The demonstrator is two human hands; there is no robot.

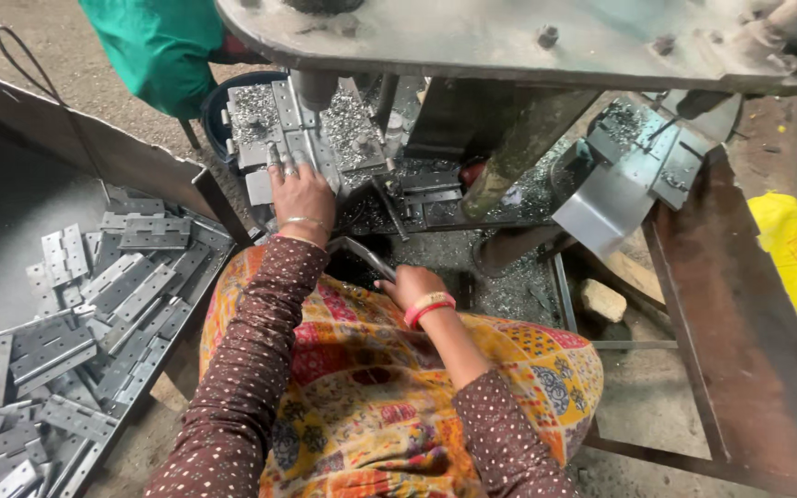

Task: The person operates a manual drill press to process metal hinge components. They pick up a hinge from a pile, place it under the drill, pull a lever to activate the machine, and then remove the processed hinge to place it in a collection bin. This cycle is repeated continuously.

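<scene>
- The step in hand appeared to be seating a flat grey steel hinge plate on the chip-strewn work table of the drill press, under its dark round spindle.
- The left hand lay palm down, fingers spread nearly flat, pressing the near end of that plate rather than gripping it.
- The right hand was curled shut on a thin bent grey metal strip just above the lap.
- The plate's long axis ran away from the person, its far end pointing toward the blue tub.
- Judging from this, the next move called for steady downward pressure and fingers kept wide of the spindle.
- Loose grey hinges filled the metal tray at the left.
</scene>
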